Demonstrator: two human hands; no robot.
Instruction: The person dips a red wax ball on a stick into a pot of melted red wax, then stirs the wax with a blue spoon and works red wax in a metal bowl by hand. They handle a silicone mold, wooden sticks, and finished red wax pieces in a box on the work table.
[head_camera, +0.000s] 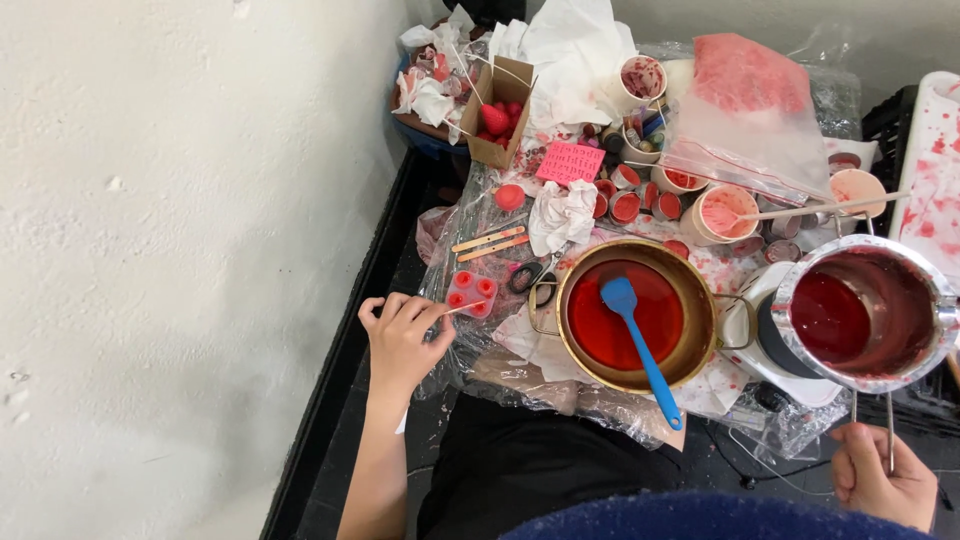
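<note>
Right hand (880, 478) holds pitcher (868, 312), seemingly

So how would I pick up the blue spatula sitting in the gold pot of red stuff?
Grip the blue silicone spatula by its handle end, coming from the near side: that end sticks out over the gold metal pot's rim, while the blade sits in red liquid.

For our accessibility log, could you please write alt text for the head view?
Seen from above, a person's left hand holds a thin stick to a small red-filled mould, while the right hand grips the handle of a metal pitcher of red liquid. Between them sits a brass pot of red liquid with a blue spatula, on a cluttered, plastic-covered table.
</note>
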